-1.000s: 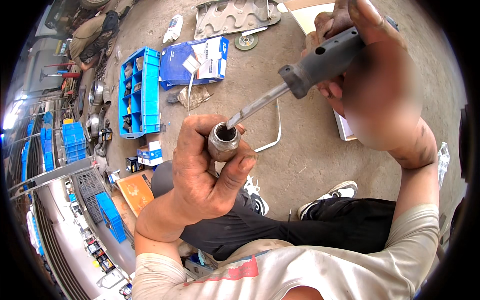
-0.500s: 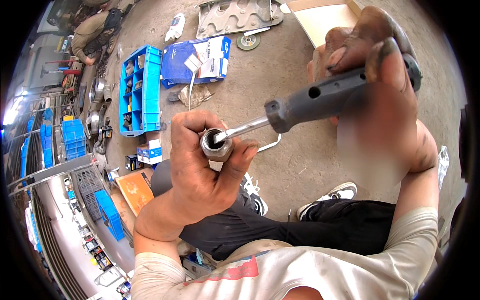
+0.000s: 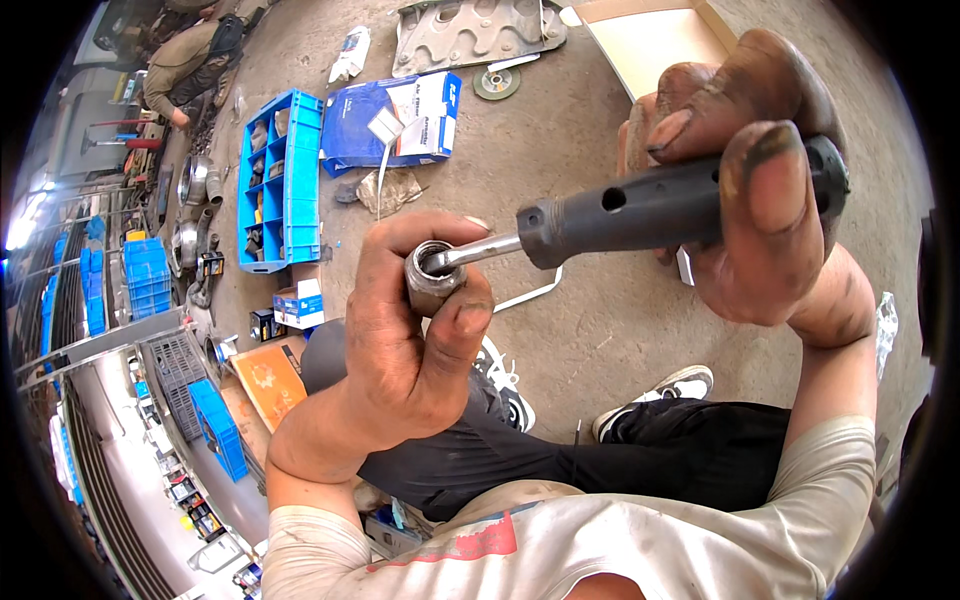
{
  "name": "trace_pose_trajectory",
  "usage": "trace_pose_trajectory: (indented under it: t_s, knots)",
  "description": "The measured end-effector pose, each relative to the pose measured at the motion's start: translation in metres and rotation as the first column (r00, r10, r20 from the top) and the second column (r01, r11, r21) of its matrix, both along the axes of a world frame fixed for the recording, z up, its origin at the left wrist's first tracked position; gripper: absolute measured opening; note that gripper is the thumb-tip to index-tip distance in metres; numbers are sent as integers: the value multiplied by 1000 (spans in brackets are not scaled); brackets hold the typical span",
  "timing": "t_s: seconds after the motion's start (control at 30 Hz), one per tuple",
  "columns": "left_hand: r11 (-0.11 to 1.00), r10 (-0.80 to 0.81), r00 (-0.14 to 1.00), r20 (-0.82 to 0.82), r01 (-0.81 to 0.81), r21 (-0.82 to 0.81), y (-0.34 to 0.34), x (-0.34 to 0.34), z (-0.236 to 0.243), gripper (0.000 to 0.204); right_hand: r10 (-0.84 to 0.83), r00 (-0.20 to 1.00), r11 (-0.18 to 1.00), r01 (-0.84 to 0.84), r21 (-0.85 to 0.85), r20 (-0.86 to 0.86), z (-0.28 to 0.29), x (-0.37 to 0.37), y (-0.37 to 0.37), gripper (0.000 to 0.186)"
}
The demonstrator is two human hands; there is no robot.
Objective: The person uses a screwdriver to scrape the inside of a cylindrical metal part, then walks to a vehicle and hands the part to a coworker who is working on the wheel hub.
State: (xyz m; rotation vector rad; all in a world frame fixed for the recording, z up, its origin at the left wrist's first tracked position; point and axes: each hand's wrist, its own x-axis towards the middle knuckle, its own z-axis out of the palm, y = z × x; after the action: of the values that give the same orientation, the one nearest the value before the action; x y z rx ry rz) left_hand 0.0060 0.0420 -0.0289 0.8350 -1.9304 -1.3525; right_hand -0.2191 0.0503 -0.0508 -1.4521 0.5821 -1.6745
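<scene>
Between the thumb and fingers of my left hand [image 3: 400, 350] is a short hollow metal fitting [image 3: 432, 290], its round mouth turned up toward me. My right hand [image 3: 760, 200] is wrapped round the black handle of a screwdriver [image 3: 640, 208], with the thumb lying along the handle. The screwdriver's shiny shank slants down to the left, and its tip sits inside the mouth of the fitting, hiding the end. Both hands are dirty with dark grease and are held above my lap.
Beyond my hands lie a blue compartment bin [image 3: 308, 190] with parts, a blue-and-white box [image 3: 350, 125], a metal plate [image 3: 475, 40], a grinding disc [image 3: 497, 82] and an open cardboard box [image 3: 650, 45]. Shelving with blue crates [image 3: 148, 278] stands left. Another person [image 3: 185, 65] bends at far left.
The screwdriver has shifted slightly left and lies flatter, its tip now against the fitting's inner edge. My right hand has turned a little, and the fitting is tilted differently in my left hand.
</scene>
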Motion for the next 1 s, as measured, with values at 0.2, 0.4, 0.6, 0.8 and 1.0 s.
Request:
trace_pose_trajectory:
  t_s: [0.2,0.4,0.6,0.8,1.0]
  knots:
    - [991,83,995,64,-76,-107,0,2,-3,36,28,998,997,-24,67,-64,5,-8,-1,43]
    - [986,130,989,71,-121,-117,1,3,-2,40,-15,999,989,9,148,33,-4,-8,2,41]
    - [989,132,991,37,-129,-76,1,2,-3,41,66,996,998,-67,9,51,0,-5,-5,40]
    - [987,138,990,29,-136,-81,1,3,-6,40,-14,1000,1000,15,9,-28,-2,-5,-5,38]
    - [991,119,992,-46,-122,-47,1,1,-7,37,29,999,1000,-29,10,35,-5,-2,-3,38]
